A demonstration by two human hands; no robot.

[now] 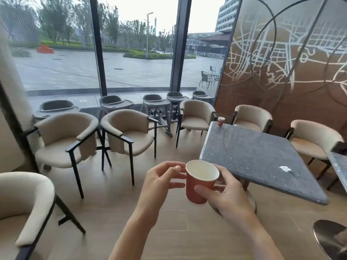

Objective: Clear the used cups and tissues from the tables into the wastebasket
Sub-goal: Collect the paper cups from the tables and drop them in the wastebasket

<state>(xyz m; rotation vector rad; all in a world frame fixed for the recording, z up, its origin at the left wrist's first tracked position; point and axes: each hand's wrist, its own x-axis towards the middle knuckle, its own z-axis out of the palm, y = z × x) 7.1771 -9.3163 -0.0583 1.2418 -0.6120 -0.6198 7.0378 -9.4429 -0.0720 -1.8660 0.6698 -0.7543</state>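
— What are the hands doing with that red paper cup (201,182)?

— The right hand (226,194) is gripping it, thumb across the front and fingers curling round the back, keeping it upright, probably so any dregs are not spilling. The left hand (159,182) is hovering just beside the rim, fingers loosely bent and holding nothing; whether a fingertip is touching the cup, I cannot tell. It looks to be steadying or about to take over.

— And what is waiting beyond them?

— On the grey table (249,147) a stack of red cups (220,121) is standing at the far corner, and a crumpled tissue (285,168) is lying near the nearer edge. Both are sitting well apart, so two reaches seem to be coming.

— The wastebasket?

— It is not showing anywhere here.
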